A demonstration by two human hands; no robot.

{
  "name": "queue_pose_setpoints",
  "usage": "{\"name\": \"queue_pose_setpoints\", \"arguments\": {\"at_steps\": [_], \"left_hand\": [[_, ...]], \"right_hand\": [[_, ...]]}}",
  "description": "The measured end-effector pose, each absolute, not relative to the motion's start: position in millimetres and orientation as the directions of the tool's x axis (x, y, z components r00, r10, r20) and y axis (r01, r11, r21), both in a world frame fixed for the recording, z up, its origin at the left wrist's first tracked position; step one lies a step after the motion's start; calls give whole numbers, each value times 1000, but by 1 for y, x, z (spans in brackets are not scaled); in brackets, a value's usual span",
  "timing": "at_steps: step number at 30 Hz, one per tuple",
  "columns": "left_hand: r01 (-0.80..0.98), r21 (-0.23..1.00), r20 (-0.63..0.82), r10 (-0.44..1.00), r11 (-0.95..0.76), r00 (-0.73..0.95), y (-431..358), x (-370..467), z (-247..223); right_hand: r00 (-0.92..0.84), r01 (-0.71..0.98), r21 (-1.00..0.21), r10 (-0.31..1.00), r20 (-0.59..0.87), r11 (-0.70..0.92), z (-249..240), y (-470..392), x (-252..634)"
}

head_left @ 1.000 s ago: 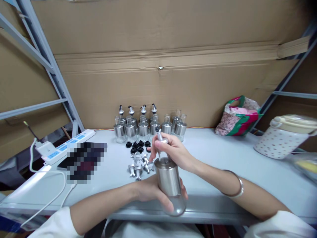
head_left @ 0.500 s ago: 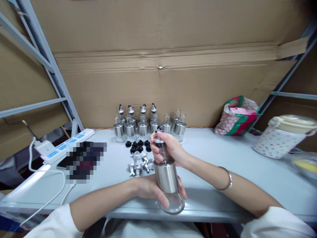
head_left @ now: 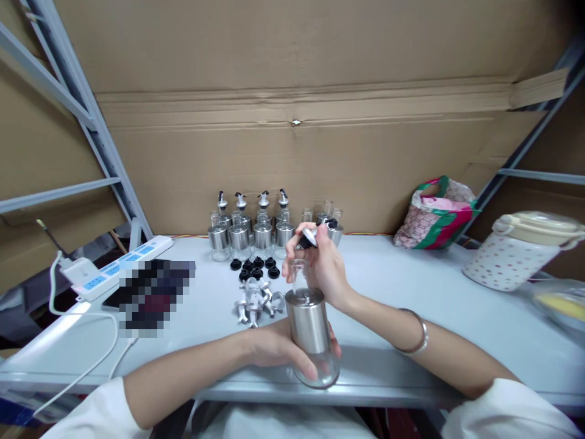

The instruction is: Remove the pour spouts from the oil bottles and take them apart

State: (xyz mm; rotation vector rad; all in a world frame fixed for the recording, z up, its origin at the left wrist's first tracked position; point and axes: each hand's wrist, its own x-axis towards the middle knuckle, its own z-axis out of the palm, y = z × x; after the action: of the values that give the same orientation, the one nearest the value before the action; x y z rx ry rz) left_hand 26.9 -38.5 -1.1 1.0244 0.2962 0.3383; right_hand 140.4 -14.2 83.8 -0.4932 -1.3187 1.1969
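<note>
Near the table's front edge, my left hand (head_left: 287,353) is wrapped round the lower part of a glass bottle (head_left: 308,320) with a steel sleeve. The bottle's glass neck is uncovered. Just above that neck, my right hand (head_left: 326,262) grips a pour spout (head_left: 309,238) with a silver collar and black parts, tilted and apart from the bottle. Silver spout pieces (head_left: 256,302) lie in a pile left of the bottle. Several black stoppers (head_left: 258,268) sit behind them.
Sleeved bottles (head_left: 262,238) stand in rows at the back, several topped with spouts. A power strip (head_left: 123,268) and a blurred-out dark object (head_left: 150,296) lie at left. A patterned bag (head_left: 436,213), a dotted container (head_left: 516,256) and a covered bowl (head_left: 562,305) are at right.
My right hand has lifted the spout off the bottle's neck and tilted it up and to the right. The left hand keeps the bottle in almost the same place.
</note>
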Motion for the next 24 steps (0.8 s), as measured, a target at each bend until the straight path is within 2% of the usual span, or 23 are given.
{"name": "queue_pose_setpoints", "arguments": {"at_steps": [3, 5, 7, 9, 12, 14, 17, 20, 24], "left_hand": [[-153, 855, -74, 410, 495, 909, -39, 27, -2], [-161, 860, -63, 416, 484, 907, -39, 27, -2], [-169, 866, -56, 427, 471, 902, -39, 27, -2], [-165, 865, -61, 424, 474, 904, -38, 27, -2], [-137, 841, -94, 392, 523, 915, -38, 27, 0], [-144, 819, -105, 391, 556, 914, -38, 27, 0], [-219, 804, -68, 451, 553, 890, -39, 27, 1], [-267, 793, -25, 466, 548, 884, -37, 27, -1], [-259, 755, -15, 410, 603, 912, -33, 28, -7]], "right_hand": [[-102, -164, -727, 721, 685, 667, 93, -14, 151], [-188, 33, -649, 643, 743, 760, 105, -17, 165], [-391, 149, -661, 658, 644, 735, 120, -21, 180], [-602, 225, -696, 660, 451, 681, 132, -26, 191], [-708, 400, -639, 664, 240, 657, 140, -27, 196], [-726, 479, -538, 658, 202, 694, 137, -22, 193], [-740, 471, -424, 608, 287, 774, 132, -12, 189], [-668, 392, -449, 585, 461, 803, 134, 0, 198], [-345, 423, -499, 644, 683, 756, 140, 26, 224]]}}
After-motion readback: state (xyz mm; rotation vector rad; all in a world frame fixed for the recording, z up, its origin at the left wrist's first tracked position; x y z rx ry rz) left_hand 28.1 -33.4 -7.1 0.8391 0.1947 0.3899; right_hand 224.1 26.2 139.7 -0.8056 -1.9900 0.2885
